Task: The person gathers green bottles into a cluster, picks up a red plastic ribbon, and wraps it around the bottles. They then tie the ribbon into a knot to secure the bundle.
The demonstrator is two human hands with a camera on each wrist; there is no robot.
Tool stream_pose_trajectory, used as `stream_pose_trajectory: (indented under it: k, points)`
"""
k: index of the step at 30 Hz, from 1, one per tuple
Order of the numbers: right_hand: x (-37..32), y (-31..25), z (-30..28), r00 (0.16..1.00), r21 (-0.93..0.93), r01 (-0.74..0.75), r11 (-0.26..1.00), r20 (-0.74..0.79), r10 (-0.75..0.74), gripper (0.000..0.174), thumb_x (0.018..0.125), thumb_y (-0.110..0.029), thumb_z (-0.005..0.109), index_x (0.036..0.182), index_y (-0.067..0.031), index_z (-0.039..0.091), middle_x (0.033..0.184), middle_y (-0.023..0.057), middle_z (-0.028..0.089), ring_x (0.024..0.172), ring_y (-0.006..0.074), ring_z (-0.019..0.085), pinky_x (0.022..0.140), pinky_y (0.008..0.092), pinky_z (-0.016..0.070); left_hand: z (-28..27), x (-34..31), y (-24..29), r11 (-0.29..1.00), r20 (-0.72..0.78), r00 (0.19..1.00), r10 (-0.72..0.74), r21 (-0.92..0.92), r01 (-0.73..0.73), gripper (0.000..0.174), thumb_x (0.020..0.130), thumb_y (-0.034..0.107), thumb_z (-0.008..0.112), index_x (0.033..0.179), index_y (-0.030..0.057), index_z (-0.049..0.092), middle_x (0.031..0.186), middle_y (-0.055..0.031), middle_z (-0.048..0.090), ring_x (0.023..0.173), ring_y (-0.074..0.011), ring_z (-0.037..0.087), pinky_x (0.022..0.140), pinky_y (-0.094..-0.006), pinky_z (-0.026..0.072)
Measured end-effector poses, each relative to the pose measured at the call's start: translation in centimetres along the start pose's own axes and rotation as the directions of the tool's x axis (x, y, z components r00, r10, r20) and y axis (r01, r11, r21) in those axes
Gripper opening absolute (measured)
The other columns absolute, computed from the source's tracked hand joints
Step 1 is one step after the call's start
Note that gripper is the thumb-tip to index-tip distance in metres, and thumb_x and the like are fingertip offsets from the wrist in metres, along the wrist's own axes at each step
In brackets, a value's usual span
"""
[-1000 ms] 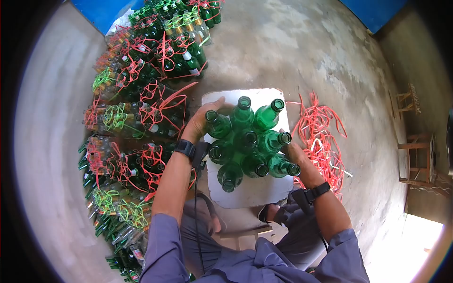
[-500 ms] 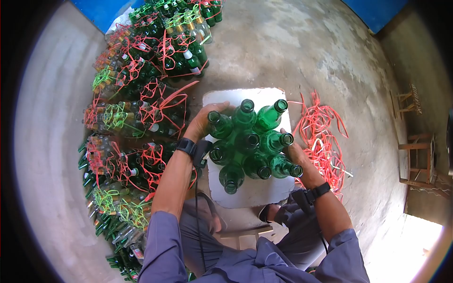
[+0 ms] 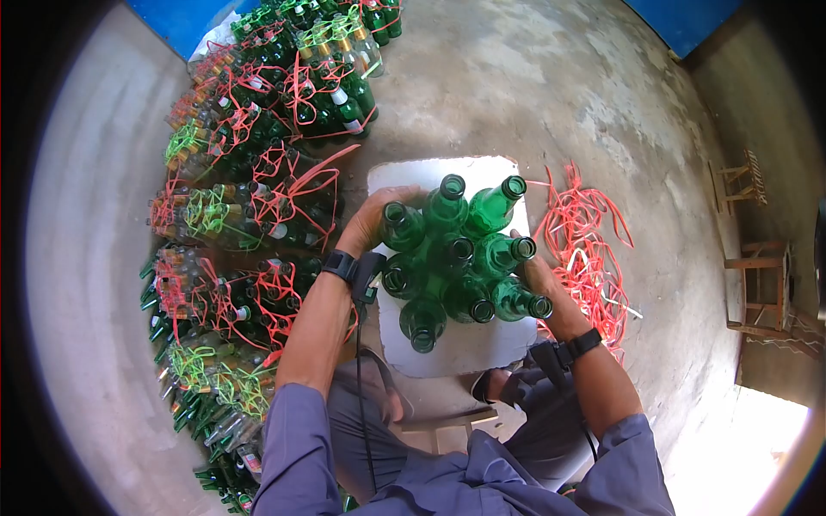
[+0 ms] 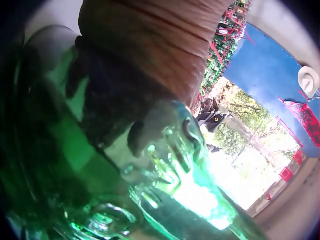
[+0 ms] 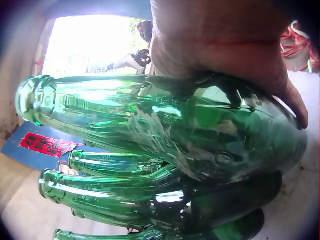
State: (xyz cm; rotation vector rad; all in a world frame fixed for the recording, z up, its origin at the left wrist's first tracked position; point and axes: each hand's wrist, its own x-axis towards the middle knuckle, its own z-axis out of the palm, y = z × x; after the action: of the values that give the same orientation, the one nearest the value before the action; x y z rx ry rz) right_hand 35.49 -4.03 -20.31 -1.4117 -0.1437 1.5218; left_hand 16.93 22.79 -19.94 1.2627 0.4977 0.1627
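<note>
Several green glass bottles (image 3: 469, 297) stand in a tight cluster on a white board (image 3: 422, 365), their open mouths up. My left hand (image 3: 368, 222) curves round the back left of the cluster, part of its fingers hidden behind the glass. In the left wrist view that hand (image 4: 150, 50) lies right against a green bottle (image 4: 75, 150). At the right side my right hand (image 3: 538, 273) grips the outer bottles, mostly hidden under their necks. The right wrist view shows the right hand (image 5: 220, 45) wrapped along a scuffed bottle (image 5: 200, 125), a fingertip near its base.
Bundles of bottles (image 3: 318, 112) tied with red and green strips fill the floor on the left. A tangled heap of red strips (image 3: 585, 249) lies right of the board. Wooden stools (image 3: 761, 288) stand by the right wall. My knees flank the board's near edge.
The bottle cluster has shifted slightly to the right on the board. My left hand has moved a little with it, and the right hand stays at the cluster's right side.
</note>
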Motion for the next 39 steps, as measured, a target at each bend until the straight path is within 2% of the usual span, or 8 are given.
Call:
stream_pose_trajectory:
  k: [10, 18, 27, 31, 33, 34, 36, 39]
  points:
    - [-0.2, -0.2, 0.2, 0.999, 0.038, 0.039, 0.998, -0.018, -0.039, 0.064, 0.095, -0.056, 0.044, 0.138, -0.0081, 0.049, 0.131, 0.0091, 0.057, 0.124, 0.0189, 0.049, 0.105, 0.0368, 0.0345, -0.6, 0.2, -0.9, 0.961, 0.119, 0.979, 0.165, 0.205, -0.187, 0.04, 0.099, 0.026, 0.051, 0.12, -0.0076, 0.059, 0.11, -0.0133, 0.067, 0.094, -0.0185, 0.065, 0.085, -0.0304, 0.0531]
    - [-8.4, -5.1, 6.9, 0.943, -0.03, 0.307, 0.951, -0.122, -0.309, 0.048, 0.1, -0.044, 0.043, 0.123, -0.0047, 0.057, 0.12, 0.0075, 0.061, 0.109, 0.0161, 0.058, 0.091, 0.0336, 0.0509, 0.3, -1.1, 0.2, 0.962, -0.025, 0.99, -0.139, -0.241, 0.129, 0.064, 0.102, 0.049, 0.037, 0.125, -0.0078, 0.055, 0.125, -0.0169, 0.061, 0.111, -0.0205, 0.06, 0.097, -0.0331, 0.0468]
    - [-4.6, -1.7, 2.8, 0.997, 0.122, 0.065, 0.99, -0.051, -0.06, 0.07, 0.092, -0.06, 0.048, 0.125, 0.0015, 0.055, 0.116, 0.0123, 0.062, 0.1, 0.0206, 0.063, 0.084, 0.0359, 0.0543, -0.3, -3.7, -2.3, 0.997, -0.078, 0.994, 0.082, 0.02, -0.081, 0.064, 0.102, 0.054, 0.032, 0.131, 0.0002, 0.052, 0.112, -0.0063, 0.063, 0.102, -0.0147, 0.059, 0.092, -0.0291, 0.0484]
    - [-6.3, -1.7, 3.1, 0.997, 0.242, -0.031, 0.97, -0.068, 0.049, 0.082, 0.088, -0.064, 0.053, 0.133, 0.0039, 0.047, 0.124, 0.0149, 0.059, 0.11, 0.0269, 0.06, 0.095, 0.0508, 0.0464, 2.0, -5.7, -1.8, 0.967, -0.258, 0.966, -0.012, -0.25, -0.055, 0.06, 0.098, 0.059, 0.04, 0.12, 0.0073, 0.063, 0.106, -0.0033, 0.066, 0.094, -0.0118, 0.06, 0.086, -0.0281, 0.0476]
    - [-8.8, -1.9, 4.0, 0.981, -0.093, 0.083, 0.992, -0.167, -0.098, 0.074, 0.093, -0.057, 0.05, 0.145, -0.0065, 0.035, 0.131, 0.0205, 0.054, 0.115, 0.0359, 0.058, 0.096, 0.0543, 0.0464, 2.4, -6.5, -2.1, 0.975, -0.305, 0.952, -0.009, -0.215, -0.06, 0.063, 0.097, 0.062, 0.039, 0.122, 0.0087, 0.063, 0.108, -0.0041, 0.065, 0.094, -0.0136, 0.06, 0.086, -0.0298, 0.0476]
    - [-5.1, 1.0, 0.0, 0.998, 0.248, -0.058, 0.967, -0.004, 0.061, 0.087, 0.09, -0.064, 0.048, 0.151, -0.0072, 0.022, 0.146, 0.0205, 0.041, 0.134, 0.0415, 0.039, 0.107, 0.0676, 0.0231, 3.1, -7.1, -1.7, 0.975, -0.303, 0.953, -0.005, -0.212, -0.062, 0.063, 0.097, 0.062, 0.039, 0.122, 0.0087, 0.063, 0.108, -0.0041, 0.065, 0.094, -0.0136, 0.06, 0.086, -0.0298, 0.0476]
    - [-5.6, 1.5, 0.5, 0.998, 0.229, -0.061, 0.971, -0.007, 0.065, 0.089, 0.089, -0.067, 0.047, 0.151, -0.0079, 0.022, 0.149, 0.0192, 0.037, 0.138, 0.0407, 0.03, 0.109, 0.0678, 0.0145, 5.1, -8.8, -0.8, 0.895, -0.328, 0.932, -0.156, -0.446, -0.007, 0.067, 0.095, 0.064, 0.04, 0.128, 0.0078, 0.058, 0.115, -0.0066, 0.063, 0.102, -0.0166, 0.059, 0.092, -0.0315, 0.0449]
    - [-5.3, 2.9, 0.2, 0.999, 0.236, -0.022, 0.971, -0.032, 0.03, 0.089, 0.087, -0.07, 0.046, 0.148, -0.0082, 0.03, 0.154, 0.0165, 0.031, 0.143, 0.0388, 0.022, 0.111, 0.0672, 0.0103, 5.7, -10.2, -2.4, 0.96, -0.411, 0.909, -0.069, -0.276, -0.051, 0.066, 0.094, 0.064, 0.042, 0.131, 0.012, 0.055, 0.125, -0.0077, 0.061, 0.112, -0.0195, 0.057, 0.1, -0.0359, 0.0419]
